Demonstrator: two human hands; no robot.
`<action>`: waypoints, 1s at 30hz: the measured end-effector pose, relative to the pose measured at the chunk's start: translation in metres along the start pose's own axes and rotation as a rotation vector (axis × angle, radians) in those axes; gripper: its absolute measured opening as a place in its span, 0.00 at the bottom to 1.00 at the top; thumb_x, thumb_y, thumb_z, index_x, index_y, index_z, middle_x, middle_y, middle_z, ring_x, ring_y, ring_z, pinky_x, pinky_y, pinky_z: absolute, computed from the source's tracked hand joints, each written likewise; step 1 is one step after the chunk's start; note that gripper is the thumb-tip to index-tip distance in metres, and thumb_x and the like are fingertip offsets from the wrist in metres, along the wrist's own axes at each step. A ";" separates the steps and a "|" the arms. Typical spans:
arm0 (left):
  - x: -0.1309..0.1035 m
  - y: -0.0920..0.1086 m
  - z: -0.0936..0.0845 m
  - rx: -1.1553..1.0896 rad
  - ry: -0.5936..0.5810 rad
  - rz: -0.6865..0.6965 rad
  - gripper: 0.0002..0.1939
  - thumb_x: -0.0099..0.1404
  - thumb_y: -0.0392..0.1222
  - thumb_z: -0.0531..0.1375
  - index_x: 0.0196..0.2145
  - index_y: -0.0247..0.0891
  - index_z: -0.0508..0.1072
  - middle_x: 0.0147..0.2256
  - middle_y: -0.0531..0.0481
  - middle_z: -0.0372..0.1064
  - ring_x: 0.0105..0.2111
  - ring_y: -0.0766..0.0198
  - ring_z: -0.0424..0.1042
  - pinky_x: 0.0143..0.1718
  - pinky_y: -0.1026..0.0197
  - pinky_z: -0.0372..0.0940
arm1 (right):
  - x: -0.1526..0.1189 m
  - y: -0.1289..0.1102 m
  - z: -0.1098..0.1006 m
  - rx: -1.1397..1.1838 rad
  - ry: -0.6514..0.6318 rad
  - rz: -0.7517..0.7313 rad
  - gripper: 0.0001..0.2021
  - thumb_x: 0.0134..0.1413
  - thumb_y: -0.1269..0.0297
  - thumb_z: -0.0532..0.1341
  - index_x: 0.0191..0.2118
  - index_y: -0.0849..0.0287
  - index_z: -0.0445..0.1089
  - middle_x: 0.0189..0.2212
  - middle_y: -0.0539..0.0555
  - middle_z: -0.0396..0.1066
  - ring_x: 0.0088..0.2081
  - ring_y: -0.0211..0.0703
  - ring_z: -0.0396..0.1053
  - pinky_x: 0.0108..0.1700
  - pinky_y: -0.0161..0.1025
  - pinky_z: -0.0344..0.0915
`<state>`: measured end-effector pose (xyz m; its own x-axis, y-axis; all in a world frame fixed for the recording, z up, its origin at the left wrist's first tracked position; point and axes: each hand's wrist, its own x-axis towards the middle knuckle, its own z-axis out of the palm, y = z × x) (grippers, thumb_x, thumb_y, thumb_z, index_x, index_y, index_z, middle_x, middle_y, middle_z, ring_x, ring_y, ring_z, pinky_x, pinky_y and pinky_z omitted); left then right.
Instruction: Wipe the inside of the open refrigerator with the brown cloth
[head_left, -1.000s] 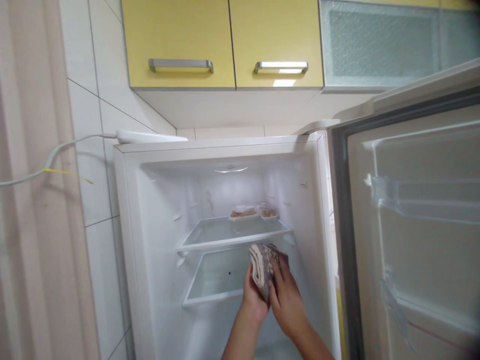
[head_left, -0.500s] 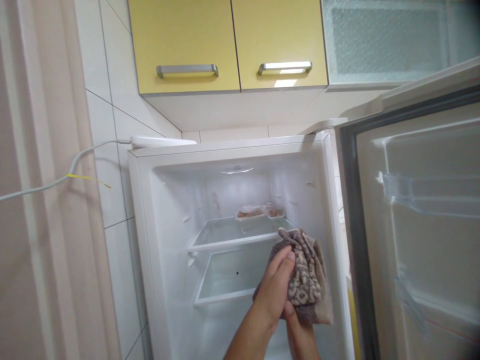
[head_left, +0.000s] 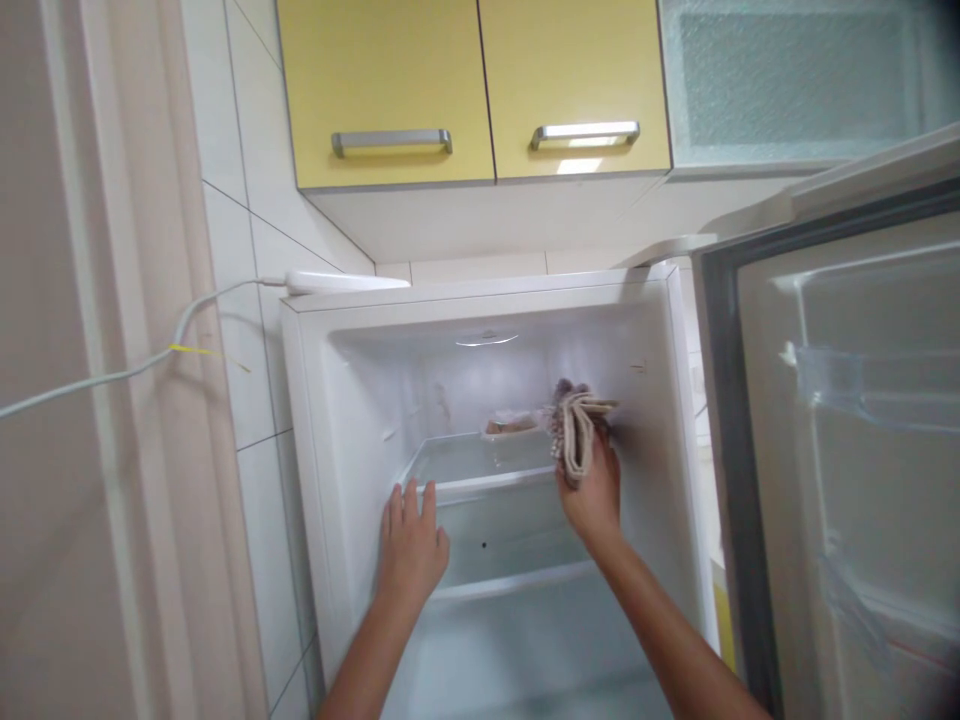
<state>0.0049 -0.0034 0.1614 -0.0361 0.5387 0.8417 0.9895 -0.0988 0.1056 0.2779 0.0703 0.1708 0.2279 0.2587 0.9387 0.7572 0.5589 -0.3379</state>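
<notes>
An open white fridge (head_left: 487,300) stands in front of me. My right hand (head_left: 596,490) grips a folded brown and beige cloth (head_left: 577,435) inside it, above the right part of the upper glass shelf (head_left: 480,460). At the left end of that shelf's front edge, my left hand (head_left: 412,545) has its fingers spread and holds nothing. A packaged food item (head_left: 511,424) lies at the back of the upper shelf, left of the cloth. The fingertips of my right hand are partly hidden by the cloth.
The fridge door (head_left: 847,450) with clear racks stands open at the right. Yellow cabinets (head_left: 390,80) hang above. A white device (head_left: 345,283) with a cable lies on the fridge top. At the left is a pinkish curtain (head_left: 142,450). A lower glass shelf (head_left: 510,535) sits below.
My hands have come apart. The left let go of the cloth and moved left to the shelf edge; the right carried the cloth up and deeper into the fridge. The view shifted slightly.
</notes>
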 end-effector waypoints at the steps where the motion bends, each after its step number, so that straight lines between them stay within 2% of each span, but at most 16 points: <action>1: -0.003 -0.006 0.003 0.051 -0.012 0.026 0.31 0.58 0.34 0.56 0.61 0.32 0.68 0.63 0.31 0.62 0.68 0.36 0.54 0.65 0.33 0.56 | 0.004 -0.002 0.006 -0.078 -0.100 -0.018 0.24 0.56 0.64 0.59 0.58 0.60 0.67 0.56 0.65 0.71 0.62 0.59 0.62 0.65 0.61 0.56; 3: -0.009 -0.012 0.007 0.113 -0.022 0.065 0.34 0.57 0.31 0.55 0.63 0.31 0.64 0.64 0.31 0.61 0.68 0.38 0.53 0.66 0.36 0.58 | 0.007 -0.010 0.016 -0.176 -0.315 -0.022 0.18 0.54 0.65 0.59 0.51 0.59 0.72 0.51 0.63 0.75 0.58 0.59 0.66 0.65 0.62 0.52; 5: -0.012 -0.012 0.009 0.144 -0.016 0.087 0.35 0.58 0.32 0.55 0.64 0.31 0.62 0.64 0.31 0.61 0.69 0.38 0.52 0.65 0.36 0.59 | 0.009 -0.025 0.023 -0.220 -0.500 -0.079 0.17 0.54 0.64 0.58 0.49 0.59 0.74 0.50 0.64 0.76 0.56 0.59 0.68 0.66 0.61 0.51; 8: -0.016 -0.010 0.011 0.169 0.006 0.104 0.37 0.58 0.31 0.55 0.66 0.31 0.59 0.65 0.32 0.58 0.69 0.36 0.49 0.64 0.37 0.61 | 0.012 -0.060 0.033 -0.166 -0.740 -0.166 0.22 0.56 0.61 0.57 0.56 0.59 0.70 0.56 0.65 0.73 0.59 0.57 0.65 0.65 0.57 0.51; 11: -0.018 -0.011 0.017 0.164 0.048 0.098 0.36 0.59 0.30 0.55 0.65 0.31 0.60 0.65 0.32 0.58 0.69 0.36 0.49 0.63 0.37 0.62 | 0.016 -0.100 0.045 -0.091 -0.928 -0.176 0.27 0.57 0.56 0.55 0.60 0.59 0.67 0.61 0.66 0.68 0.64 0.59 0.61 0.65 0.59 0.50; 15: -0.019 -0.014 0.028 0.132 0.100 0.064 0.29 0.60 0.30 0.54 0.60 0.27 0.65 0.64 0.30 0.59 0.69 0.36 0.50 0.64 0.36 0.62 | 0.024 -0.140 0.068 -0.025 -1.073 -0.205 0.30 0.58 0.51 0.53 0.64 0.55 0.63 0.66 0.62 0.62 0.67 0.60 0.58 0.66 0.62 0.51; 18: -0.020 -0.013 0.033 0.088 0.141 0.032 0.30 0.61 0.30 0.53 0.62 0.27 0.63 0.63 0.31 0.59 0.69 0.37 0.50 0.64 0.37 0.63 | 0.032 -0.153 0.090 0.000 -1.188 -0.196 0.32 0.58 0.48 0.50 0.66 0.53 0.61 0.68 0.61 0.59 0.68 0.63 0.56 0.66 0.66 0.52; 22: -0.021 -0.014 0.036 0.054 0.161 0.020 0.31 0.61 0.30 0.53 0.63 0.30 0.61 0.64 0.34 0.59 0.69 0.39 0.51 0.65 0.37 0.61 | 0.042 -0.156 0.124 0.002 -1.306 -0.172 0.32 0.58 0.47 0.50 0.66 0.52 0.61 0.69 0.60 0.58 0.69 0.62 0.55 0.66 0.67 0.51; 26: -0.022 -0.017 0.041 0.091 0.198 0.024 0.31 0.61 0.29 0.54 0.63 0.32 0.62 0.63 0.36 0.62 0.68 0.41 0.53 0.64 0.38 0.63 | 0.050 -0.154 0.165 -0.015 -1.354 -0.150 0.35 0.60 0.47 0.50 0.69 0.55 0.56 0.72 0.60 0.51 0.72 0.60 0.48 0.69 0.65 0.46; 30: -0.022 -0.019 0.047 0.139 0.250 0.021 0.31 0.61 0.26 0.54 0.62 0.35 0.63 0.62 0.40 0.63 0.68 0.44 0.54 0.64 0.41 0.65 | 0.057 -0.148 0.205 -0.046 -1.382 -0.110 0.36 0.61 0.46 0.51 0.70 0.59 0.53 0.72 0.64 0.48 0.72 0.62 0.47 0.70 0.66 0.45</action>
<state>-0.0069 0.0261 0.1162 -0.0322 0.3131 0.9492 0.9995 0.0170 0.0283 0.0529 0.1639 0.2606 -0.5976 0.7925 0.1219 0.7570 0.6078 -0.2399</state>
